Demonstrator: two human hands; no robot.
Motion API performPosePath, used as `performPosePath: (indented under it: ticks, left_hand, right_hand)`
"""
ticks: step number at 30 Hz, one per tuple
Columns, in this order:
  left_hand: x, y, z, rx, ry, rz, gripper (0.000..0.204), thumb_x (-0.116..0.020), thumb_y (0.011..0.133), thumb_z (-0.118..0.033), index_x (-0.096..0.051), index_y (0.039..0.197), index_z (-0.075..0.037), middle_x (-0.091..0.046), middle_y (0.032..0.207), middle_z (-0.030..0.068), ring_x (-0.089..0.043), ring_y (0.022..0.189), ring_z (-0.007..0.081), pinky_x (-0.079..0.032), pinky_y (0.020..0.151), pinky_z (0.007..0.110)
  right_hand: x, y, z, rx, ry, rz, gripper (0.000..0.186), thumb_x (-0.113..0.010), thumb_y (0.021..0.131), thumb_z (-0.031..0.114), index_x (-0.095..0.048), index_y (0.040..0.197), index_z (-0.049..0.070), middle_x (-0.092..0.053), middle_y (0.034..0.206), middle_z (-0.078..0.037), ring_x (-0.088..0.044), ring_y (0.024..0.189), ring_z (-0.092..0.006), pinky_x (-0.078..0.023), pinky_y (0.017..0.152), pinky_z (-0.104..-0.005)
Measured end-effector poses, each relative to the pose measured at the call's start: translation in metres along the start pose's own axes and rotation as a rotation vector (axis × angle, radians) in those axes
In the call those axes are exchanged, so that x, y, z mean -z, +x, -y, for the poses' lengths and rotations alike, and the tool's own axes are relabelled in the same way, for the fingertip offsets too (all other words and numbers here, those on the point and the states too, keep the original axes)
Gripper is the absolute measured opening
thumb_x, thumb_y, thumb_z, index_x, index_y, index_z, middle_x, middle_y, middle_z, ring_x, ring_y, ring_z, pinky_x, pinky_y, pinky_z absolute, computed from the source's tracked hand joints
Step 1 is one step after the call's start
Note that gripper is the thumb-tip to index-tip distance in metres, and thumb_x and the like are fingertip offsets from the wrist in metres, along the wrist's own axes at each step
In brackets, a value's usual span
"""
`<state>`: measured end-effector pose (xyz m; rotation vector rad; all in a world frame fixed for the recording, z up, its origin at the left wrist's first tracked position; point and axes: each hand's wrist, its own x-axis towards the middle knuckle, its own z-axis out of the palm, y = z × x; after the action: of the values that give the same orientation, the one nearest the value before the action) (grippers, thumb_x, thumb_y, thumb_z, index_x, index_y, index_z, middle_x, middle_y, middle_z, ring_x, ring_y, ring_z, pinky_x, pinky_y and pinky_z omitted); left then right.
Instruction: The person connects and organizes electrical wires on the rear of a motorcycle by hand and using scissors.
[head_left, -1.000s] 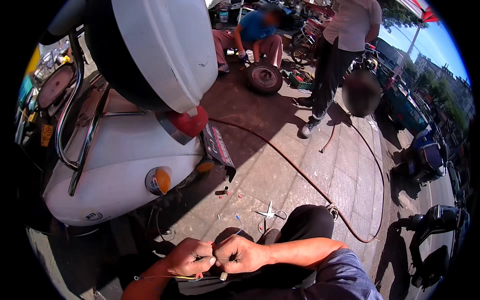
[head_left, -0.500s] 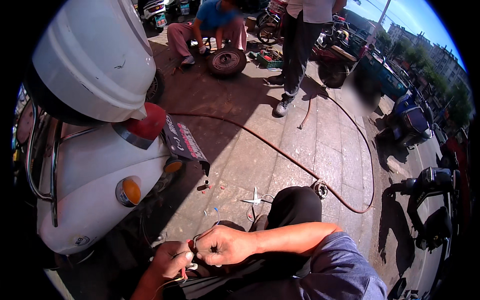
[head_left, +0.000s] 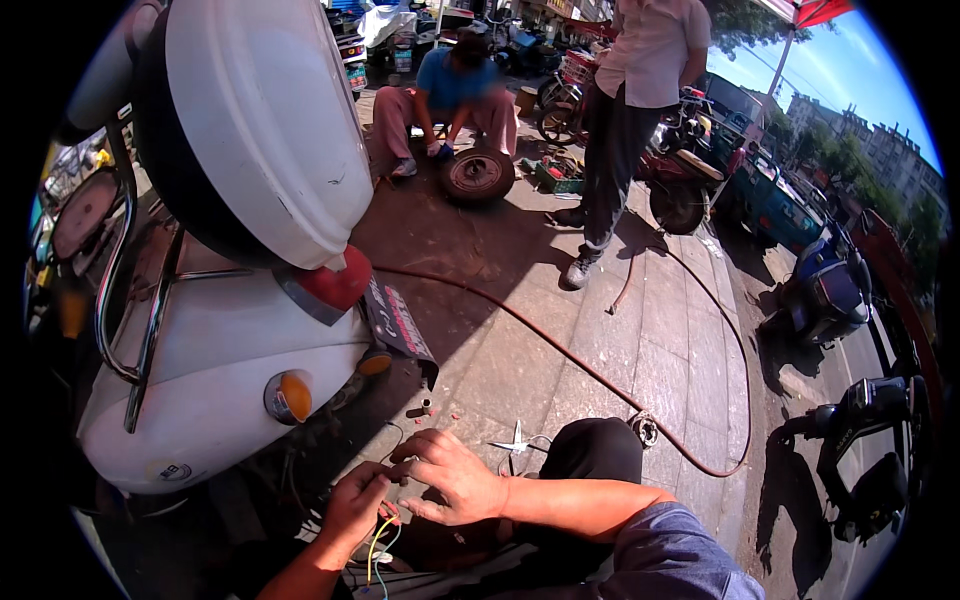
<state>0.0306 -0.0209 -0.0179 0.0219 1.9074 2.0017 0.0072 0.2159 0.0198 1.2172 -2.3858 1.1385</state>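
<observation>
My left hand [head_left: 352, 505] is closed in a pinch on thin electrical wires. A yellow wire [head_left: 374, 552] and a pale green one hang below it, next to a small red piece [head_left: 388, 512]. My right hand [head_left: 458, 480] meets its fingertips, the fingers bent over a thin dark wire [head_left: 394, 437] that loops up beside them. Exactly how the wire sits between the fingers is hidden. The white rear body [head_left: 215, 385] of a scooter, with an orange turn signal [head_left: 288, 398], stands to the left of both hands.
Open scissors [head_left: 515, 440] lie on the paving beyond my right hand, near my knee [head_left: 594, 450]. A reddish hose [head_left: 540, 343] crosses the ground. Farther off, one person [head_left: 455, 90] sits at a wheel [head_left: 477, 175]; another [head_left: 625, 130] stands. Parked scooters line the right.
My view has tilted up, so the scene sits lower. My right hand has lifted and loosened from a tight curl, its fingers more extended. The yellow and green wires show more plainly.
</observation>
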Motion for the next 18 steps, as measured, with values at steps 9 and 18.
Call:
performPosePath:
  ticks: [9,18]
  left_hand:
    - [-0.007,-0.008,0.005,-0.074,0.308,-0.007,0.020,-0.055,0.108,-0.014,-0.067,0.115,0.001,-0.066,0.090,0.0054,-0.070,0.076,0.0131,-0.057,0.071,0.031]
    - [-0.013,-0.007,0.003,-0.045,0.405,-0.042,0.024,-0.053,0.105,-0.020,-0.067,0.115,-0.004,-0.071,0.091,0.0212,-0.073,0.083,0.0368,-0.056,0.074,0.045]
  right_hand:
    - [-0.025,-0.003,-0.017,-0.192,-0.039,0.027,0.028,-0.071,0.098,0.029,-0.068,0.111,0.005,-0.072,0.099,-0.016,-0.070,0.096,-0.0379,-0.057,0.081,-0.0484]
    - [-0.028,-0.001,-0.012,-0.305,-0.048,0.038,0.020,-0.075,0.095,0.026,-0.073,0.101,0.007,-0.072,0.092,-0.015,-0.071,0.086,-0.0386,-0.058,0.073,-0.0480]
